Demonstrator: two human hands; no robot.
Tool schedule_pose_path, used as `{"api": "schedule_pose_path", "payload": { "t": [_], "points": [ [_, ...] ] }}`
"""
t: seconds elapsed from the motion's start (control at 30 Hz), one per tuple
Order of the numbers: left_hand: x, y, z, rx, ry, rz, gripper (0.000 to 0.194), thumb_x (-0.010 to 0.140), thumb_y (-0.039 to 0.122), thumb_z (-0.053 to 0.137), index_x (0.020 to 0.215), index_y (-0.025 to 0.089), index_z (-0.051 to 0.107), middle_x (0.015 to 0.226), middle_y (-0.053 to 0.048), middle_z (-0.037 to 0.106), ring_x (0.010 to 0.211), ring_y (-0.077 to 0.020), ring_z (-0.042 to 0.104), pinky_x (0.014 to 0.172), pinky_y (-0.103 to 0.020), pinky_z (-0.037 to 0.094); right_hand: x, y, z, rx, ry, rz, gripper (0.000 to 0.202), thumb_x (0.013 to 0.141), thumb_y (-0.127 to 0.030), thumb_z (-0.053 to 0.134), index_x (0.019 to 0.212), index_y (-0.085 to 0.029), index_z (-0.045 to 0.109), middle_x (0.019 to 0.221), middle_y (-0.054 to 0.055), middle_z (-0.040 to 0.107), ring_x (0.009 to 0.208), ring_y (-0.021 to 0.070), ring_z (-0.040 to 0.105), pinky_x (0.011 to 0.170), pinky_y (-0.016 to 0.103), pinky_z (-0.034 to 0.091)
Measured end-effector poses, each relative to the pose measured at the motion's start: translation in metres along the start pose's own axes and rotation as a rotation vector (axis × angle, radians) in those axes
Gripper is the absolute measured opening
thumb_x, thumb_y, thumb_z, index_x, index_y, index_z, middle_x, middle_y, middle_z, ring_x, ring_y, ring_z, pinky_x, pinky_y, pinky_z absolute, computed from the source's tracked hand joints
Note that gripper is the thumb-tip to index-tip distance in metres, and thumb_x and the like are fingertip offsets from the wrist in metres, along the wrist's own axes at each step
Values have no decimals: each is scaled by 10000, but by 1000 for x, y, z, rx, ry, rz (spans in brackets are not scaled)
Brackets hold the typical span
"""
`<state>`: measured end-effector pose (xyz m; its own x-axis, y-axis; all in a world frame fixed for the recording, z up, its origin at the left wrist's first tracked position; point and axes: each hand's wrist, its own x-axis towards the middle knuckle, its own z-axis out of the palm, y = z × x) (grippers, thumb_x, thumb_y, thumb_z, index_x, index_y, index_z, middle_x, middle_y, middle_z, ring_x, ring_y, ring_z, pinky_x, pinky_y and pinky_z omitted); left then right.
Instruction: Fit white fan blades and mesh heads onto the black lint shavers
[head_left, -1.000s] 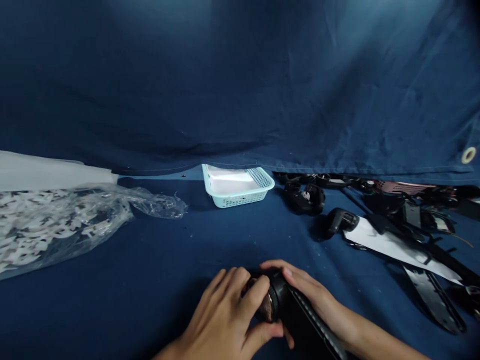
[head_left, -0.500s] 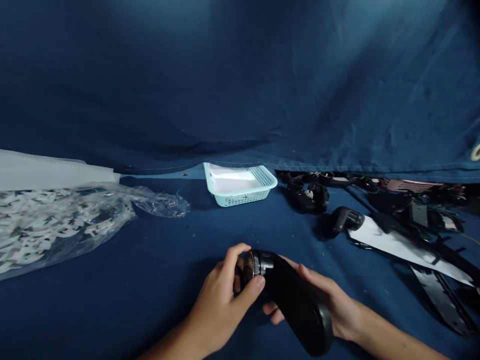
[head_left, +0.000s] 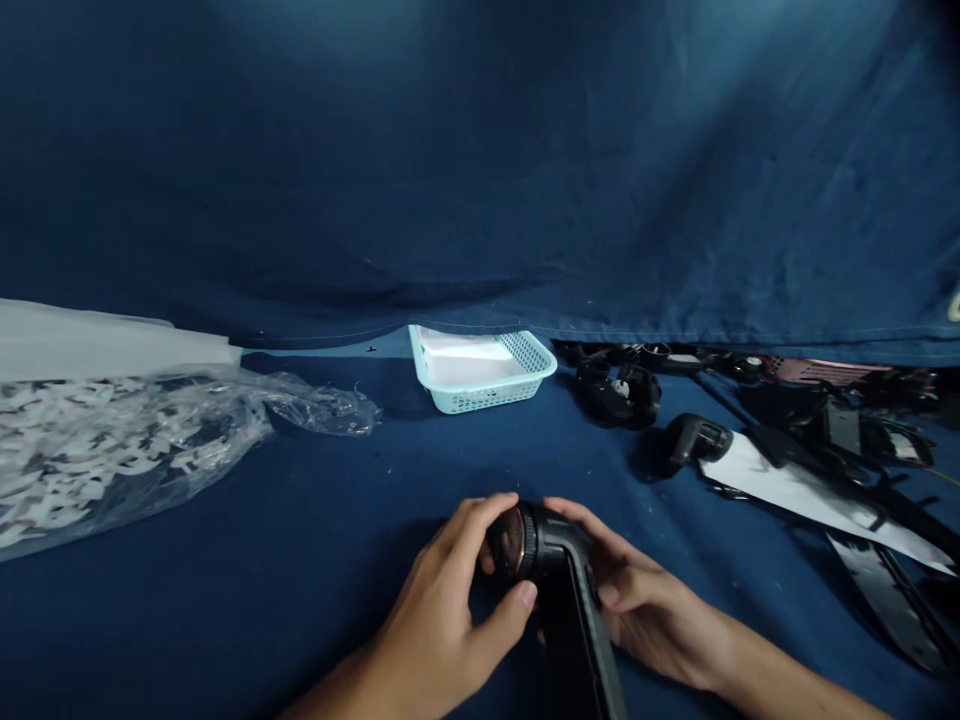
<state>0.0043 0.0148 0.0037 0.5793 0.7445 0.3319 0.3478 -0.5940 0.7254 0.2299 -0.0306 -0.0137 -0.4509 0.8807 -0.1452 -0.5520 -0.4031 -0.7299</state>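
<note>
Between my hands is a black angle-head device [head_left: 577,600] with a long flat body, a ribbed collar and a round, shiny, copper-rimmed end. My left hand [head_left: 450,610] curls its fingers and thumb around that round end. On the other side, my right hand [head_left: 652,600] grips the body near the bend, its thumb along the side and the other fingers partly hidden behind. The lower end of the body runs out of view at the bottom edge.
A light-blue basket [head_left: 491,393] with white paper stands ahead, partly under a hanging blue cloth [head_left: 480,170]. Left lies a clear plastic bag [head_left: 135,450] of small white pieces. Right are another black angled part [head_left: 690,440], several black plastic parts and a white strip [head_left: 810,495].
The device has turned in my hands: its body now points more straight down toward me, and the collar and side edge show. My right hand has shifted its hold up toward the bend.
</note>
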Motion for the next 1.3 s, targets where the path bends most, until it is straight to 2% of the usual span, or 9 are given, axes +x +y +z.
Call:
{"api": "schedule_pose_path", "payload": {
  "t": [0.17, 0.37, 0.53, 0.77, 0.87, 1.0, 1.3],
  "points": [
    [-5, 2, 2, 84, 50, 129, 616, 850, 261, 613, 1393, 297, 324, 1287, -96, 519, 1119, -261, 566, 925, -440, 533, -1, -2, 4, 14, -45, -29, 764, 574, -65, 568, 1304, -287, 547, 1137, 42, 647, 1044, 248, 607, 904, 377, 435],
    [-7, -2, 4, 117, 82, 178, 615, 852, 274, 612, 1397, 275, 326, 1293, -117, 523, 1151, -282, 556, 932, -470, 537, 1, -4, 4, 49, -84, -47, 706, 623, -77, 542, 1298, -284, 564, 1159, 43, 647, 1052, 235, 606, 958, 389, 407],
    [-6, -1, 4, 113, 52, 167, 619, 850, 264, 616, 1393, 276, 318, 1302, -109, 514, 1162, -269, 547, 933, -443, 542, -2, -4, 3, 24, -59, -34, 748, 592, -74, 523, 1311, -280, 547, 1179, 40, 637, 1066, 217, 592, 957, 362, 400],
    [-5, 0, 4, 86, 37, 150, 619, 861, 246, 598, 1403, 284, 299, 1306, -99, 498, 1144, -254, 554, 930, -428, 541, -1, -5, 3, -3, -44, -12, 770, 564, -95, 526, 1308, -293, 530, 1147, 32, 625, 1028, 228, 590, 939, 383, 410],
    [-1, 2, 1, 50, -2, 107, 636, 867, 227, 574, 1423, 297, 272, 1283, -87, 514, 1086, -236, 582, 924, -425, 538, -1, -5, 2, -2, -6, 11, 766, 576, -91, 548, 1311, -303, 520, 1155, 40, 616, 1008, 239, 589, 911, 401, 420],
    [3, 2, -3, 29, -44, 96, 624, 880, 211, 546, 1436, 325, 285, 1322, -74, 502, 1164, -253, 545, 983, -458, 496, -2, -4, 1, -25, 54, 25, 742, 621, -94, 558, 1325, -319, 499, 1114, 40, 612, 912, 230, 615, 870, 423, 430],
    [1, 0, -1, 43, -21, 126, 619, 848, 207, 577, 1406, 317, 334, 1329, -82, 508, 1174, -273, 538, 985, -478, 487, -2, -1, 0, -5, -43, -27, 752, 607, -60, 572, 1312, -317, 516, 1179, 44, 607, 977, 247, 632, 868, 406, 423]
  ]
}}
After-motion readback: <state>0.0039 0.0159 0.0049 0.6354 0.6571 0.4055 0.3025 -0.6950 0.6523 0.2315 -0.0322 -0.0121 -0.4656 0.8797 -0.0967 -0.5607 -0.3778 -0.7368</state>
